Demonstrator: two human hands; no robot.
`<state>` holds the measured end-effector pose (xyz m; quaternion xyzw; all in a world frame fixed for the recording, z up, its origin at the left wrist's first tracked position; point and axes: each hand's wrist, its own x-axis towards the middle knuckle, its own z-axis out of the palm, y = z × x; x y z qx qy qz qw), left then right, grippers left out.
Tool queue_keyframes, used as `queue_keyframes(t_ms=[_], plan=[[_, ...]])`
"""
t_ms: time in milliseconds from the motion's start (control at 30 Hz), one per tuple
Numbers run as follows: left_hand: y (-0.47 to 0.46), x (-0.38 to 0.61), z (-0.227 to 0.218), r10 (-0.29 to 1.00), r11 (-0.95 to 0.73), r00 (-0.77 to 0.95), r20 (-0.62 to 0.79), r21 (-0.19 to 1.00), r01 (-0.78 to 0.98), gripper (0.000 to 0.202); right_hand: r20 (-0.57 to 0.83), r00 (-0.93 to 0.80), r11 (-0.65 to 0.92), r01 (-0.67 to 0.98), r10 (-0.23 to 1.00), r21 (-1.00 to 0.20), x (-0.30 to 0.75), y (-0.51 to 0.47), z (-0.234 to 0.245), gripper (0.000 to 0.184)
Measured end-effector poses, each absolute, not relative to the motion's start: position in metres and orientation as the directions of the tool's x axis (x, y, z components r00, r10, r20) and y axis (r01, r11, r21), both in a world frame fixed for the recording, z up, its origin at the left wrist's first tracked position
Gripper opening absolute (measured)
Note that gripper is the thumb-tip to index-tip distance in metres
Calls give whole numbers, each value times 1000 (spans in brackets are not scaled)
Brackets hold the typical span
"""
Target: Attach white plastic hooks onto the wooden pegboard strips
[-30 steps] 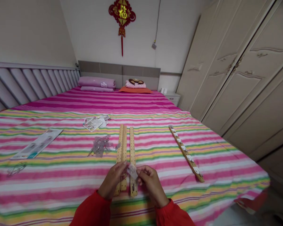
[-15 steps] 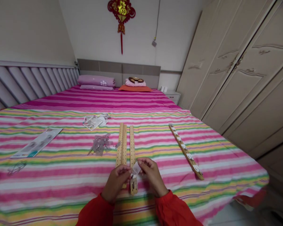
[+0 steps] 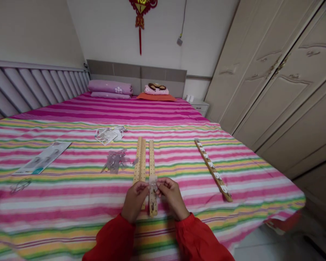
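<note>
Both hands meet over a narrow wooden strip [image 3: 151, 159] with rows of holes, which lies lengthwise on the striped sheet. Between my fingertips is a small clear plastic bag [image 3: 153, 179]; what is inside is too small to make out. My left hand [image 3: 136, 200] pinches the bag's left side, thumb against forefinger. On the other side my right hand [image 3: 172, 195] pinches it, fingers curled. A small metal piece [image 3: 152, 204] sits at the strip's near end. Two more wooden strips [image 3: 140, 159] lie side by side just left, partly behind my left hand.
To the right lies a wooden strip [image 3: 213, 170] bearing several white pieces. On the left are crumpled clear bags [image 3: 115, 161], a pile of white packets [image 3: 110, 135], a flat long package [image 3: 43, 158] and a thin wire-like loop [image 3: 20, 185]. A wardrobe [image 3: 274, 87] stands at right.
The bag has shifted from a tilted position to more upright over the strip, and my right hand has moved slightly left. The whole view has tipped down a little.
</note>
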<state>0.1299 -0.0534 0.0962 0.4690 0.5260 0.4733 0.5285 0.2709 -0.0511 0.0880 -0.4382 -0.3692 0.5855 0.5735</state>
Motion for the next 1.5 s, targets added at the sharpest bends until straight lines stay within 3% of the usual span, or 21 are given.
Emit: queue_keyframes(t_ms=[133, 367, 767, 1000, 1500], plan=[[-54, 128, 88, 1000, -19, 13, 17, 984, 176, 21, -117, 56, -92, -337, 992, -937, 271, -53, 81, 30], [-58, 127, 78, 994, -103, 69, 80, 866, 488, 19, -142, 92, -105, -328, 985, -939, 271, -52, 65, 27], [-48, 126, 76, 993, -118, 66, 98, 806, 580, 20, -157, 92, -124, -295, 983, -947, 268, -38, 58, 26], [-50, 129, 76, 991, -130, 103, 80, 651, 748, 26, -152, 105, -118, -280, 983, -953, 267, -37, 52, 23], [-52, 134, 84, 995, -91, 98, 15, 531, 843, 23, -156, 128, -116, -275, 979, -954, 266, -36, 45, 21]])
